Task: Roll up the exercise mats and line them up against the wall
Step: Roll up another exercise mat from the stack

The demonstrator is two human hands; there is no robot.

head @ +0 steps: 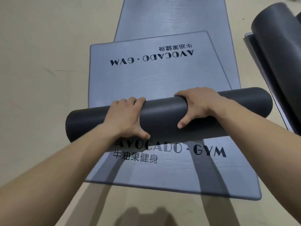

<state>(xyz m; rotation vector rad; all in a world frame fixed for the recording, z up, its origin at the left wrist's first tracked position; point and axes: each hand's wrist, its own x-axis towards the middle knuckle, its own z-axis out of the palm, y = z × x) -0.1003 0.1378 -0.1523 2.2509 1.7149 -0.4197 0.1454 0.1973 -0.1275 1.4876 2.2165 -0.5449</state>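
So both hands were clamped on the rolled mat [162, 116], a dark grey tube lying crosswise and slightly tilted, its right end further away than its left. The left hand [125, 118] sat a bit in from the roll's left end, fingers curled over the top and down the far side, thumb pressed against the near side. The right hand [198, 105] was on the roll right of its middle, same deal: fingers wrapped over the far side, thumb pointing down the near face. Neither hand was spread flat; both had a proper wrap on it.

Under the roll and stretching toward the person was a flat grey-blue mat [162, 173] with "AVOCADO - GYM" printed just on the near side of the roll – the roll's shadow covered part of the lettering. Beyond the roll lay another flat mat [146, 75] with the same print upside down, its near edge hidden behind the roll. Past that one a third flat mat [171, 17] ran off the top. I couldn't tell if the roll was still attached to either mat touching it.

Off beyond the roll's right end, well apart, a second dark mat [276, 38] sat partly rolled. All of it lay on a beige floor [40, 62].
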